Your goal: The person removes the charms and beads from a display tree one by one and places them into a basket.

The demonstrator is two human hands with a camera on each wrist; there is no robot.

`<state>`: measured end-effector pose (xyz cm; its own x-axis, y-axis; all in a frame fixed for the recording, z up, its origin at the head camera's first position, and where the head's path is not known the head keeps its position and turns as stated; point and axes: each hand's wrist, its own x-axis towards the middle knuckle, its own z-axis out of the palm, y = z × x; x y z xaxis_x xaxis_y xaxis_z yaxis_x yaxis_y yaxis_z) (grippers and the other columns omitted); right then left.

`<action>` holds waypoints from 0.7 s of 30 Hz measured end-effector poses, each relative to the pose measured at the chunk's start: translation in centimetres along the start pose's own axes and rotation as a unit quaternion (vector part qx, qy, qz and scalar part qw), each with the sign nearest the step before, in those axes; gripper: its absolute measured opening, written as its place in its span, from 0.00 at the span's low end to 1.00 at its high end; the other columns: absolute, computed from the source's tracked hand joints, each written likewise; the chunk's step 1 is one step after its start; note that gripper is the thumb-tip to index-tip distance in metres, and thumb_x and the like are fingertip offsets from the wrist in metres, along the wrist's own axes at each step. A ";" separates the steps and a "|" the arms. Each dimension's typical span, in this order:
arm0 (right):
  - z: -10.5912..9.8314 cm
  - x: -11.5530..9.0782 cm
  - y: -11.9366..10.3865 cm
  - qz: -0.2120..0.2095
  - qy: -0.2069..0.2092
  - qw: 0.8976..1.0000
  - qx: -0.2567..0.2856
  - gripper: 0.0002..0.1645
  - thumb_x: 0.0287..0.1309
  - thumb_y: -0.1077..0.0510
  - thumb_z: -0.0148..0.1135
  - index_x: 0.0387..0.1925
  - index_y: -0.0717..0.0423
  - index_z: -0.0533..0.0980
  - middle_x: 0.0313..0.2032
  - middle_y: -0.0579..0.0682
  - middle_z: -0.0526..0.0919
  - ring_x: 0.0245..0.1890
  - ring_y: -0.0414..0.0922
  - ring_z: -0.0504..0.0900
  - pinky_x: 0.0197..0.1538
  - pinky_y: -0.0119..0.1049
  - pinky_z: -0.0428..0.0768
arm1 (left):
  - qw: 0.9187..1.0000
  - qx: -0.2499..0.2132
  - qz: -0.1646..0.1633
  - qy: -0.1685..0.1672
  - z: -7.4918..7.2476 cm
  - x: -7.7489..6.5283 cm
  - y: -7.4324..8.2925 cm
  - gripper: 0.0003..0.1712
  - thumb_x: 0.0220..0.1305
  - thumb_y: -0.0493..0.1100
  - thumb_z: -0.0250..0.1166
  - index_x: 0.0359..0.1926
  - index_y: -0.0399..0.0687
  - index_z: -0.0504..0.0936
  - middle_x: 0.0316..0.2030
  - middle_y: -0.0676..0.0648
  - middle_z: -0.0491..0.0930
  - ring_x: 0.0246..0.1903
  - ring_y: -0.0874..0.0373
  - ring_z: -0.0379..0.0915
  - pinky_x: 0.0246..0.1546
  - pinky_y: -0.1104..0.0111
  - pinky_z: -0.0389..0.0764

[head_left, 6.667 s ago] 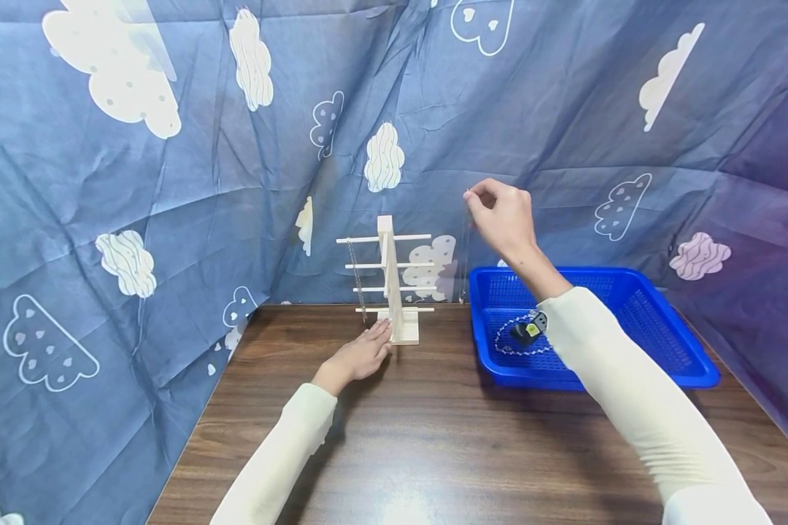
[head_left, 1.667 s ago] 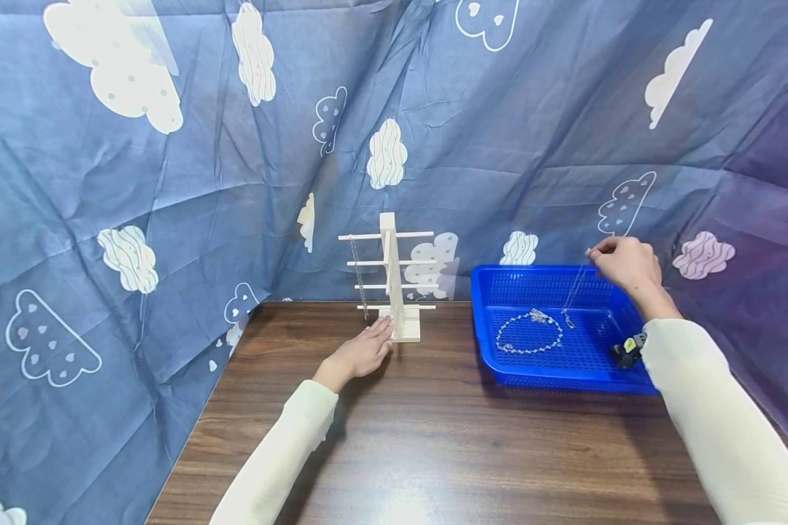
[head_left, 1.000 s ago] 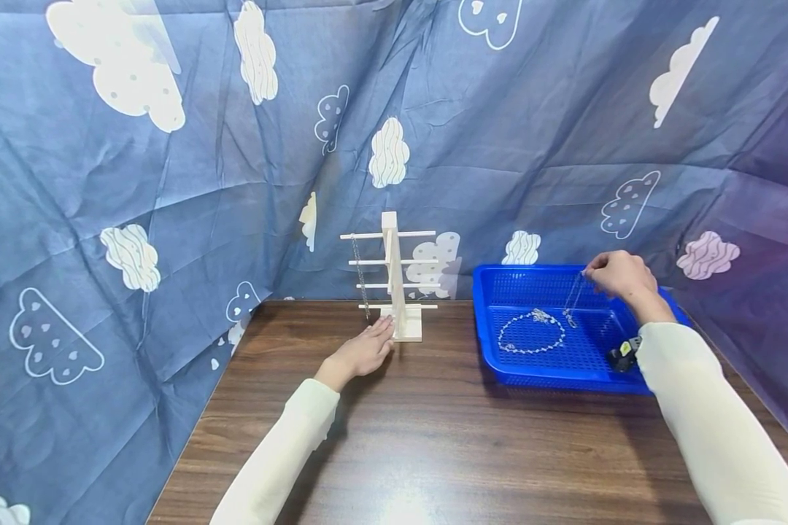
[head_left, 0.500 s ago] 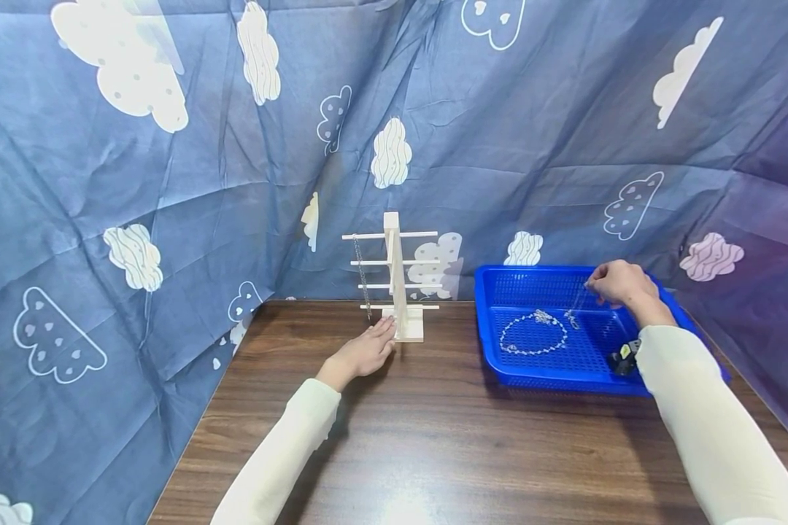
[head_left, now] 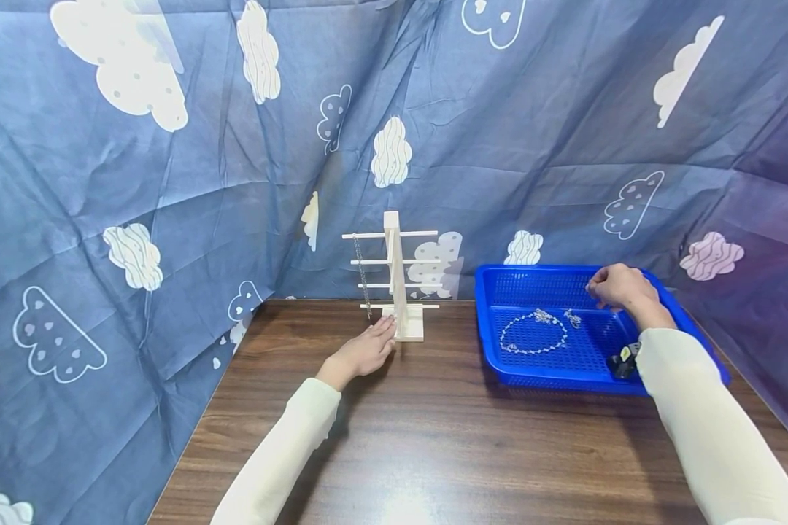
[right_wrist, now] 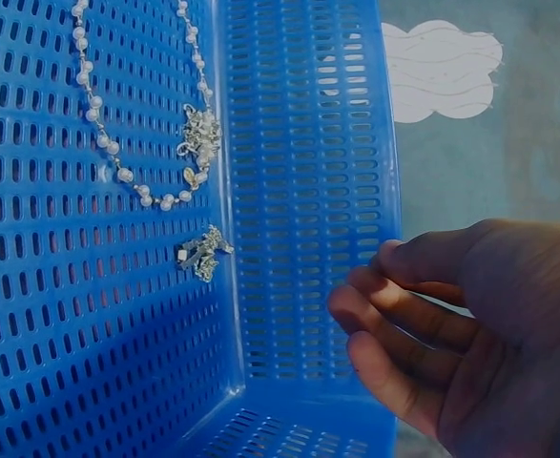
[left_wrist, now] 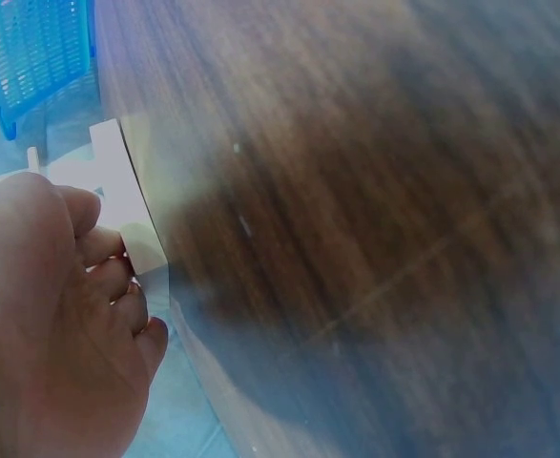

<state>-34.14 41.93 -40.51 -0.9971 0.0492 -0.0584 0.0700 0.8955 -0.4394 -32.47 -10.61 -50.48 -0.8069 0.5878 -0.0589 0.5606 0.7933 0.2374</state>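
My left hand (head_left: 361, 351) lies flat with its fingers on the base of a pale wooden jewelry stand (head_left: 399, 281). In the left wrist view its fingertips touch the white base edge (left_wrist: 127, 200). One chain necklace (head_left: 363, 281) hangs from the stand's left pegs. My right hand (head_left: 620, 286) hovers over the back of the blue basket (head_left: 568, 380), fingers loosely bent with nothing visible between them. Below it, a thin silver necklace (right_wrist: 203, 254) lies bunched on the basket floor. Beside that is a white bead necklace (right_wrist: 93, 114), spread in a loop, with a silvery clump (right_wrist: 201, 134) at its edge.
A brown wooden table (head_left: 433, 430) carries the stand and the basket. Blue cloth (head_left: 190, 168) with white cloud prints hangs close behind both. A black camera (head_left: 622, 361) is strapped under the right wrist, above the basket's right side.
My right hand moved from beside the stand to over the basket, then lowered. The silver necklace it pinched has been let go and now lies in the basket. My left hand stayed put.
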 end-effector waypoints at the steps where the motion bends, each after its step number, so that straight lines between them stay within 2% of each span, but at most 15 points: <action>1: 0.0 0.0 0.1 0.001 0.001 1.000 0.000 0.18 0.74 0.53 0.57 0.45 0.65 0.82 0.25 0.49 0.89 0.29 0.52 0.89 0.27 0.38 0.77 | 1.000 -0.001 0.000 0.000 0.0 0.0 0.0 0.33 0.87 0.46 0.41 0.83 0.33 0.56 0.84 0.36 0.52 0.85 0.41 0.48 0.85 0.47 0.57; 12: 0.3 -0.2 0.2 0.004 0.011 1.000 0.010 0.19 0.74 0.52 0.57 0.44 0.66 0.83 0.25 0.49 0.89 0.28 0.50 0.87 0.26 0.38 0.78 | 1.000 0.002 -0.002 -0.007 0.0 0.0 0.0 0.34 0.88 0.48 0.38 0.83 0.34 0.54 0.85 0.36 0.49 0.85 0.42 0.45 0.85 0.49 0.55; 17: 0.2 -0.5 -0.3 -0.008 0.033 0.999 -0.004 0.15 0.71 0.52 0.57 0.36 0.59 0.82 0.22 0.46 0.85 0.25 0.46 0.83 0.27 0.39 0.73 | 1.000 0.006 -0.002 -0.006 0.1 0.0 0.0 0.34 0.87 0.48 0.39 0.83 0.34 0.54 0.85 0.37 0.50 0.85 0.43 0.45 0.85 0.49 0.56; 21: 0.1 -0.6 -1.0 -0.020 0.048 0.999 -0.010 0.16 0.71 0.51 0.59 0.40 0.60 0.84 0.24 0.48 0.87 0.26 0.45 0.84 0.30 0.39 0.72 | 1.000 0.008 -0.001 -0.005 0.1 0.0 0.1 0.33 0.87 0.47 0.39 0.83 0.34 0.55 0.85 0.38 0.50 0.85 0.44 0.46 0.86 0.50 0.56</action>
<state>-33.59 40.91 -40.13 -0.9975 0.0542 0.0448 0.0303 0.9062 -0.4217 -32.43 -10.53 -50.53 -0.8060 0.5880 -0.0682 0.5624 0.7966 0.2217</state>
